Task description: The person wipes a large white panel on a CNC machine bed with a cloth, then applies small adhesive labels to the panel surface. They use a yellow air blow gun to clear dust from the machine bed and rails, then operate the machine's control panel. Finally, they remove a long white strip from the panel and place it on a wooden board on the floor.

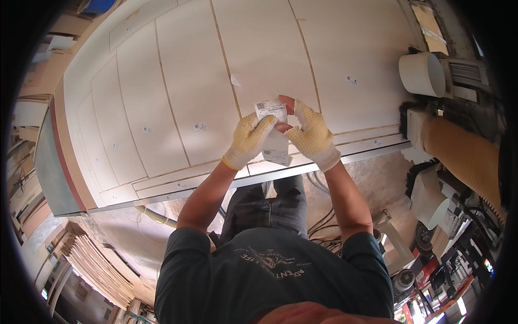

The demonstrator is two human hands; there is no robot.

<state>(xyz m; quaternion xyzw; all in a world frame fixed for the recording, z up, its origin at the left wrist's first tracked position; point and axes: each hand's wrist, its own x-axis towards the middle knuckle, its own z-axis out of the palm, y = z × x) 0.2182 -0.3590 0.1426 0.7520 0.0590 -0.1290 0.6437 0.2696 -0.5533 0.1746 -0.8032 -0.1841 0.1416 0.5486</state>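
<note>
In my left hand (251, 140) is a strip of white printed labels (277, 141), its thumb lying across the front. The strip's lower end hangs down over the near edge of a large pale panel (264, 43) cut into several pieces. My right hand (313, 132) is closed at the strip's right edge, with the bare tips of thumb and forefinger at the upper label. Both hands wear cream knitted gloves with yellow dots. Small labels, such as one label (200, 127), lie on the cut pieces. A white paper scrap (236, 80) rests beyond my hands.
To the right are a white round duct (423, 74) and a ribbed tan hose (458, 146), beside black brushes. Stacked sheets (100, 264) stand at lower left. Cables lie on the floor by my legs. A metal edge (216, 179) runs along the panel's near side.
</note>
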